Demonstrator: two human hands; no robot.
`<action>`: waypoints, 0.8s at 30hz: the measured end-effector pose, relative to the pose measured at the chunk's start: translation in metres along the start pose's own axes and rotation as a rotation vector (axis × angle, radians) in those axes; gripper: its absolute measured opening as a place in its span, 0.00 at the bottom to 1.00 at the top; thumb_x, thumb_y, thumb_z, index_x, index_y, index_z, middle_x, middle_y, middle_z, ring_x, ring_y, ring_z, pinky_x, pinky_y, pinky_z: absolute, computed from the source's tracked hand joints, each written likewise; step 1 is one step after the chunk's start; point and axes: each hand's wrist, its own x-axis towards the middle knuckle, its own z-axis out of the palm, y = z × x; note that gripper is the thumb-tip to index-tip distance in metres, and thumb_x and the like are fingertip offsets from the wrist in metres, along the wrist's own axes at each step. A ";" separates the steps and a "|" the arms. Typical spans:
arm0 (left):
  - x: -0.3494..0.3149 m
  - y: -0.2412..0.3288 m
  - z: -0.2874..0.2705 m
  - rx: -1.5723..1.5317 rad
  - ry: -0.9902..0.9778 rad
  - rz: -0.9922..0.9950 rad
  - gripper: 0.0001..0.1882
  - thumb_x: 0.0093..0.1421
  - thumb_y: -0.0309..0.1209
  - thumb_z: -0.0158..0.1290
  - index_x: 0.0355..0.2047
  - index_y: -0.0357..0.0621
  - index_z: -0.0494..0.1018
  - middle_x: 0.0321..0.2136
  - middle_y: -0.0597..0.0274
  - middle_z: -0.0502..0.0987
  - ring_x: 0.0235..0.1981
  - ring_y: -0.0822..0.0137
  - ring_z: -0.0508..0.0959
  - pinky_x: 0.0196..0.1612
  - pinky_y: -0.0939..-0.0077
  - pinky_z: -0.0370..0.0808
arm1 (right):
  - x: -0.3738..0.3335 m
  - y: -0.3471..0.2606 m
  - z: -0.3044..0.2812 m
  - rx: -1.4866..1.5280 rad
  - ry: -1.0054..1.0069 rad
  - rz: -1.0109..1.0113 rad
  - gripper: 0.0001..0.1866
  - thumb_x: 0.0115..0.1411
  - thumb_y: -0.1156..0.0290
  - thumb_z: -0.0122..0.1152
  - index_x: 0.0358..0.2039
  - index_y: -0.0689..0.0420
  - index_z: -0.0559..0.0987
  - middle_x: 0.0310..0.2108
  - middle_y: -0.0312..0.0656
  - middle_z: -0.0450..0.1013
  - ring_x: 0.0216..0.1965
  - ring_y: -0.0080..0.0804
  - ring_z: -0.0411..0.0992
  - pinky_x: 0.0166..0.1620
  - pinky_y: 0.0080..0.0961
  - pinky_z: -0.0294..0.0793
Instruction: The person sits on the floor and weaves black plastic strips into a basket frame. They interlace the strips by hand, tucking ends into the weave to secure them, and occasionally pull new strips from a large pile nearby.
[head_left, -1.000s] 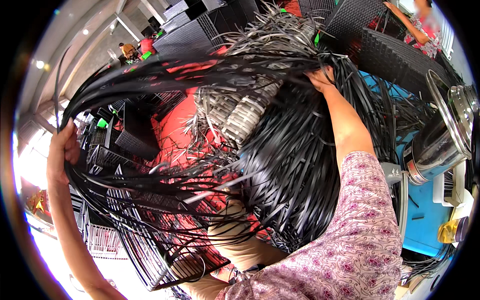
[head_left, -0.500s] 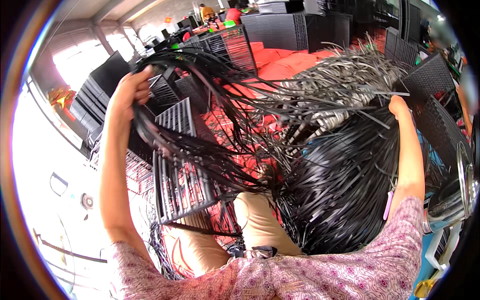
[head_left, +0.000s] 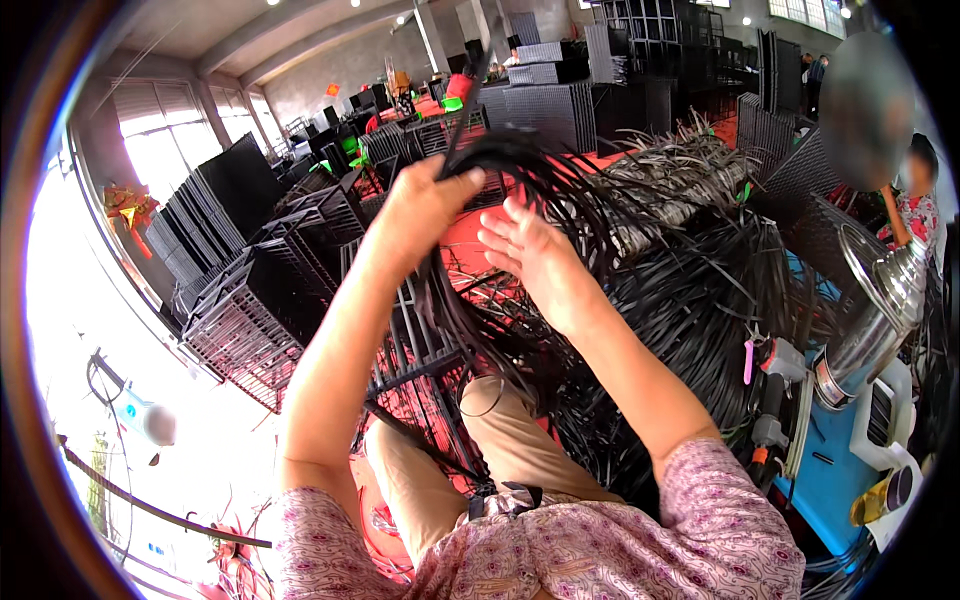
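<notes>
My left hand (head_left: 418,215) is raised in front of me, its fingers wrapped round one end of a bundle of long black plastic strips (head_left: 530,160). The bundle loops over to the right, and other strands hang below the hand. Close beside it, my right hand (head_left: 535,255) has its fingers apart and holds nothing; whether it touches a strand cannot be made out. Right of my legs lies a big heap of loose black strips (head_left: 690,300). A black slatted frame (head_left: 415,355) stands by my knees, partly covered by my left forearm and the strands.
Behind the heap lie greyish strips (head_left: 690,185). At right a blue table (head_left: 825,480) bears a shiny metal container (head_left: 870,320), a bottle of yellow liquid (head_left: 880,497) and a power tool (head_left: 775,395). Stacked black panels (head_left: 225,200) stand left. Another person (head_left: 912,205) is at far right.
My right hand has come from the far right, by the black heap, to the middle and opened. My left hand moved right with the bundle. The view has tilted up somewhat.
</notes>
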 end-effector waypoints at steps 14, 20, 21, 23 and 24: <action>-0.226 -0.051 0.018 -0.249 0.230 -0.065 0.12 0.62 0.34 0.57 0.36 0.36 0.72 0.21 0.71 0.69 0.26 0.79 0.64 0.29 0.79 0.66 | 0.073 0.003 0.025 0.726 0.339 0.104 0.21 0.53 0.74 0.72 0.40 0.66 0.68 0.35 0.49 0.75 0.29 0.38 0.78 0.34 0.36 0.80; -0.307 -0.078 0.000 -0.350 0.228 -0.232 0.13 0.63 0.32 0.57 0.44 0.36 0.74 0.27 0.75 0.71 0.29 0.80 0.66 0.34 0.82 0.66 | 0.096 0.014 0.001 0.657 0.427 0.090 0.14 0.57 0.80 0.65 0.40 0.62 0.70 0.37 0.53 0.74 0.26 0.36 0.76 0.31 0.35 0.80; -0.320 -0.090 -0.002 -0.326 0.224 -0.249 0.14 0.63 0.31 0.57 0.46 0.36 0.74 0.28 0.75 0.73 0.30 0.80 0.68 0.36 0.82 0.67 | 0.099 0.018 -0.007 0.654 0.433 0.082 0.13 0.57 0.81 0.64 0.39 0.62 0.70 0.37 0.53 0.74 0.26 0.36 0.76 0.31 0.35 0.80; -0.338 -0.108 -0.005 -0.283 0.202 -0.268 0.15 0.62 0.30 0.57 0.47 0.36 0.74 0.32 0.74 0.76 0.34 0.80 0.70 0.40 0.82 0.68 | 0.105 0.018 -0.028 0.750 0.377 0.195 0.11 0.57 0.82 0.63 0.37 0.64 0.70 0.37 0.52 0.74 0.25 0.36 0.75 0.31 0.34 0.79; -0.344 -0.112 -0.004 -0.315 0.204 -0.270 0.15 0.62 0.30 0.58 0.47 0.36 0.74 0.34 0.73 0.76 0.35 0.80 0.70 0.41 0.82 0.68 | 0.106 0.027 -0.035 0.607 0.293 0.189 0.10 0.58 0.82 0.62 0.37 0.65 0.70 0.38 0.53 0.73 0.24 0.35 0.74 0.31 0.34 0.79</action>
